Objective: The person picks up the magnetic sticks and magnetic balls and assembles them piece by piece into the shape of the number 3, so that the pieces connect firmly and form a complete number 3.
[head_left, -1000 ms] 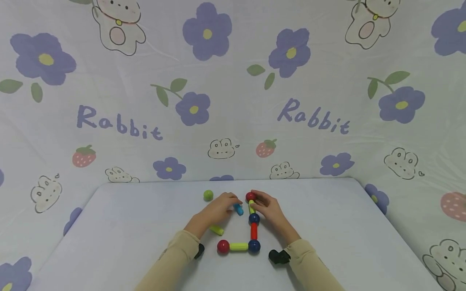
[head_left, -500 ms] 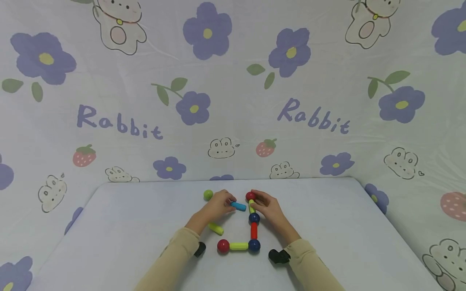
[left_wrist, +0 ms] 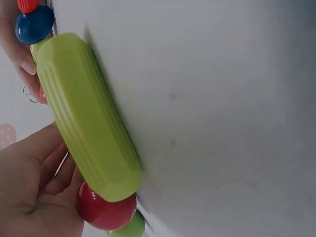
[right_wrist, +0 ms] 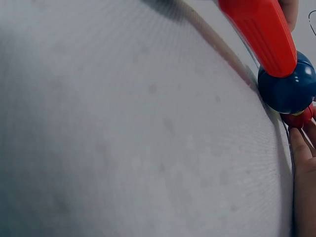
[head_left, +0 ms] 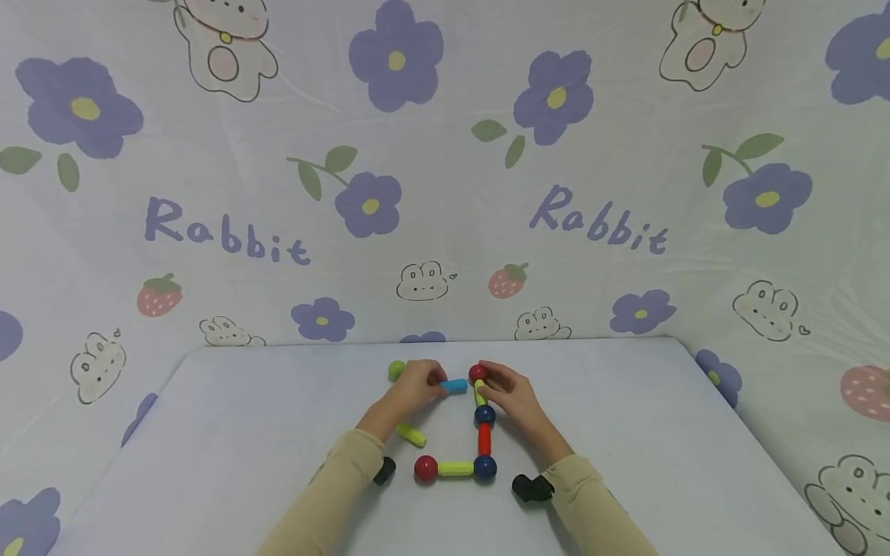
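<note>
My left hand (head_left: 413, 390) pinches a blue rod (head_left: 455, 385) by its left end; the other end points at the right hand. My right hand (head_left: 511, 391) grips the red ball (head_left: 477, 374) at the far end of a chain, its thumb by the yellow-green rod (head_left: 480, 394) joined to it. Nearer along the chain come a blue ball (head_left: 484, 415), a red rod (head_left: 484, 439), another blue ball (head_left: 484, 468), a yellow-green rod (head_left: 455, 469) and a red ball (head_left: 426, 469), forming an L. The left wrist view shows a loose yellow-green rod (left_wrist: 89, 118) up close.
A green ball (head_left: 396, 370) lies behind the left hand. Beside the loose rod, the left wrist view shows another red ball (left_wrist: 106, 207), hidden in the head view. Black wrist devices (head_left: 532, 488) sit below both sleeves. The white table (head_left: 612, 417) meets a patterned cloth behind.
The blue rod has swung from pointing toward the front to lying nearly level, its free end now nearer the far red ball. The right hand and the chain have stayed in place.
</note>
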Demonstrator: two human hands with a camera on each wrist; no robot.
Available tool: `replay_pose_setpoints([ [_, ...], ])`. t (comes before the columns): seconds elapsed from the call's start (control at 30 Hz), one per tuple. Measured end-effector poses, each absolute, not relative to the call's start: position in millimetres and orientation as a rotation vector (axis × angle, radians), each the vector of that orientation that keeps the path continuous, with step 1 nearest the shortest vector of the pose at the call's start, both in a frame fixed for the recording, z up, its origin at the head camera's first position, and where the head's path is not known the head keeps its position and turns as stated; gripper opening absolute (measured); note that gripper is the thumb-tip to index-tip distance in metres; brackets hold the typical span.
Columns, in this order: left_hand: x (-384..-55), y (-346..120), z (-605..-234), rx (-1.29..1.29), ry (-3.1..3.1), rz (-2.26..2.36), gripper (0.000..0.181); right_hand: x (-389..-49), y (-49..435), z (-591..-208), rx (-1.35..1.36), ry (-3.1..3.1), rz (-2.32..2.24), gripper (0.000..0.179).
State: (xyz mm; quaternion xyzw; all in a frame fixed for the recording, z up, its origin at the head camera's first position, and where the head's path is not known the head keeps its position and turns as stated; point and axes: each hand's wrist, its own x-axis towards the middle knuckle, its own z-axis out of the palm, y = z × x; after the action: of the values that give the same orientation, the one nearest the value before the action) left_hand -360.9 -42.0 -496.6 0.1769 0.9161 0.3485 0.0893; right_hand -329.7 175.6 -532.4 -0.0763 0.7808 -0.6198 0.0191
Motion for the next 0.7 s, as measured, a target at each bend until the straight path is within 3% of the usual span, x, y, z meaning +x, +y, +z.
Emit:
replay_pose_setpoints([
  [0.7,-365.0,-37.2,-496.2,0.572,2.843,1.111,0.023,-331.1,175.8,-533.0,-0.308,2.396,-1.938,0.052],
])
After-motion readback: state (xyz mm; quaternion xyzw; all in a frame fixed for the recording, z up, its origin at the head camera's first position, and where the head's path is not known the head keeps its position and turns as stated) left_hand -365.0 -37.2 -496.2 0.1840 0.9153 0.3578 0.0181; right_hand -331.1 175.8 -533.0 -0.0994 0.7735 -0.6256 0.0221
